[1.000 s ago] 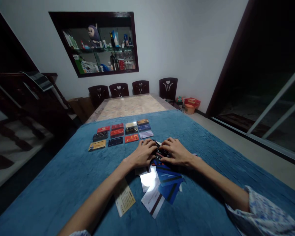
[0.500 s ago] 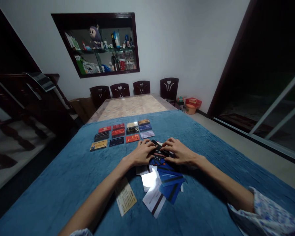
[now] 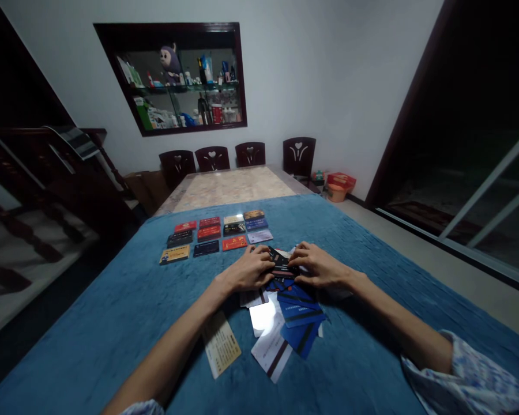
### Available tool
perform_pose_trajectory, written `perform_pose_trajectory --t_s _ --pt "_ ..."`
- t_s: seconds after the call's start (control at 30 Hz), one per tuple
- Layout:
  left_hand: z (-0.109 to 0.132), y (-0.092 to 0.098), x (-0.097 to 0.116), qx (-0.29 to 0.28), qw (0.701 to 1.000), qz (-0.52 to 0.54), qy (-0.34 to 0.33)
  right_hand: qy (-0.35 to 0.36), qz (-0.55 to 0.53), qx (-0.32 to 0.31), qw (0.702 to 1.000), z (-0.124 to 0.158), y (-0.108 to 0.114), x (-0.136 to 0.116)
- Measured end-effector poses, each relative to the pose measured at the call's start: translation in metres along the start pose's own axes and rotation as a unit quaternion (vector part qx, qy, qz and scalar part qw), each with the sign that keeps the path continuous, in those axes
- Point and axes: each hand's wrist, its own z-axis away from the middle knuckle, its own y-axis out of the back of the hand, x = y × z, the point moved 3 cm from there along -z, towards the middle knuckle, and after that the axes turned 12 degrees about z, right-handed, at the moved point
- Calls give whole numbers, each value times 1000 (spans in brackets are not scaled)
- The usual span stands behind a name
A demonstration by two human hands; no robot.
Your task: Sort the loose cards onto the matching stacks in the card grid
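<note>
Just past the blue cards [image 3: 301,315], the black card [image 3: 281,267] looks light, stiff and slippery, best held by its thin edges, and the left hand [image 3: 249,270] and right hand [image 3: 319,265] curl at its ends, but I can't tell if they pinch it.

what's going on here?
A person at a table has their left hand and right hand over a loose pile of cards, fingers of both at a black card; how firmly it is held is unclear. Blue cards and a pale striped card overlap nearer the person, and a yellowish card lies beside the left forearm. Farther off, ahead and to the left, more cards lie in neat rows on the blue cloth.
</note>
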Motion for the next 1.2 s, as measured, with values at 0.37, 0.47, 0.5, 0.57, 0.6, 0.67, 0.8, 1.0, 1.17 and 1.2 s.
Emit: perform_pose_trajectory --t_s 0.37,0.47,0.5,0.57,0.6,0.67,0.8,1.0,1.17,1.2 --pt "0 5 2 46 999 -2 -29 8 34 58 998 2 10 -3" --pt "-1 5 -1 65 998 -6 -16 -17 62 95 993 2 6 2" --pt "-1 4 -2 72 997 -10 -10 -26 74 107 991 2 4 3" --pt "-2 3 -4 86 996 -21 1 -49 97 132 985 2 0 5" --pt "-3 2 -6 92 995 -25 7 -61 106 143 982 2 -2 6" --pt "-4 0 -8 106 994 -27 22 -88 119 163 975 1 -5 6" --pt "-5 -3 -10 130 990 -7 54 -116 126 187 967 0 -9 6" --pt "-3 -3 -8 132 989 26 64 -145 104 165 970 -1 -12 4" --pt "-2 -4 -9 122 989 23 84 -150 107 136 974 -2 -13 1" --pt "-2 -5 -9 121 989 23 87 -148 108 132 974 -2 -13 1"
